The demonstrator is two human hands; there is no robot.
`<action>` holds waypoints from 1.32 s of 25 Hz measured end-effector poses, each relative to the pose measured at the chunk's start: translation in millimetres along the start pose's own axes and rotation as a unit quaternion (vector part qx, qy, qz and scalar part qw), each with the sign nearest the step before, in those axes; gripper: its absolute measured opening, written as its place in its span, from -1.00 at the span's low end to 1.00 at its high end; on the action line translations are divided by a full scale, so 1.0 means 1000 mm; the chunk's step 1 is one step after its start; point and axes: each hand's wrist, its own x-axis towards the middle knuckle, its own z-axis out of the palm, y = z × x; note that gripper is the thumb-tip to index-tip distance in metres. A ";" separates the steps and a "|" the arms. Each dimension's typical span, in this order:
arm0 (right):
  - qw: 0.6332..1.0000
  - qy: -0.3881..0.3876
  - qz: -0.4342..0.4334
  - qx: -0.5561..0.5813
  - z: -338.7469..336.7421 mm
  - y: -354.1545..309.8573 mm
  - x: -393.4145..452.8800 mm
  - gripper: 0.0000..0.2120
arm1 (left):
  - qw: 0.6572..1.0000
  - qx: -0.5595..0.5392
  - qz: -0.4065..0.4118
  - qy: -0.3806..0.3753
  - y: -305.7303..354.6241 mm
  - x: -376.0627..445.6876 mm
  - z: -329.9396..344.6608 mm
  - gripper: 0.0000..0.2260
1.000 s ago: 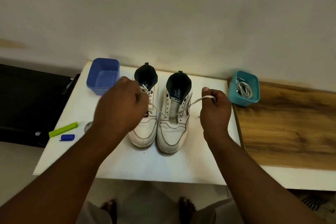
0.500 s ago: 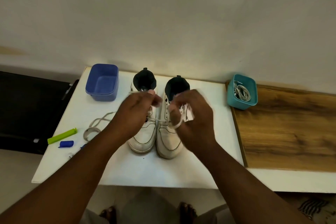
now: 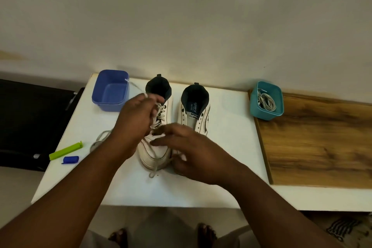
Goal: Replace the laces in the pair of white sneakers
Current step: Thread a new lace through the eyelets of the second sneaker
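My left hand [image 3: 138,119] pinched the lace [image 3: 159,109] above the left sneaker [image 3: 156,147] on the tabletop [image 3: 225,147]. My right hand [image 3: 193,151] hovered with relaxed fingers over both toes, the unlaced right sneaker [image 3: 194,115] just beyond it.

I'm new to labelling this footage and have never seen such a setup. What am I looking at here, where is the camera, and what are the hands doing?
There is no machine: a person wears a wide-angle camera on the head, looking forward and down at their own arms. On the white table stand two white sneakers. The left sneaker is partly laced; the right sneaker shows bare eyelets. The left hand pinches a white lace and lifts it up. The right hand reaches over the toes with loose fingers; it seems to hold nothing. A blue tub sits at the left, a teal tub of laces at the right, and a green clip and a blue cap near the left edge.
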 end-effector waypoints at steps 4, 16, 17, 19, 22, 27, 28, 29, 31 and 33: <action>0.926 0.256 0.235 0.148 -0.015 0.012 0.006 -0.71 | 0.922 0.342 0.142 -0.108 -0.015 -0.013 0.010 -0.78; 0.833 0.225 0.365 0.348 -0.007 0.031 0.001 -0.83 | 0.815 0.523 0.223 -0.111 -0.035 -0.010 0.013 -0.67; 0.826 0.229 0.365 0.364 -0.008 0.030 0.002 -0.83 | 0.799 0.536 0.254 -0.095 -0.037 -0.009 0.017 -0.63; 0.818 0.229 0.363 0.383 -0.012 0.026 0.003 -0.84 | 0.806 0.509 0.291 -0.085 -0.038 -0.005 0.023 -0.76; 0.822 0.225 0.365 0.376 -0.017 0.025 0.002 -0.85 | 0.885 0.367 0.267 -0.100 -0.043 -0.002 0.026 -0.88; 0.847 0.229 0.476 0.056 -0.008 0.045 -0.009 -0.60 | 0.906 0.337 0.251 -0.040 -0.051 -0.001 0.034 -0.89; 0.848 0.209 0.486 0.024 -0.003 0.047 -0.010 -0.61 | 0.903 0.352 0.243 -0.037 -0.054 0.001 0.038 -0.89; 0.850 0.189 0.491 0.011 0.001 0.049 -0.010 -0.61 | 0.896 0.372 0.238 -0.037 -0.057 0.003 0.041 -0.89; 0.857 0.170 0.487 -0.003 0.008 0.049 -0.007 -0.63 | 0.882 0.405 0.238 -0.030 -0.061 0.006 0.046 -0.88; 0.865 0.171 0.472 -0.011 0.009 0.049 -0.005 -0.68 | 0.869 0.429 0.245 -0.016 -0.064 0.006 0.048 -0.88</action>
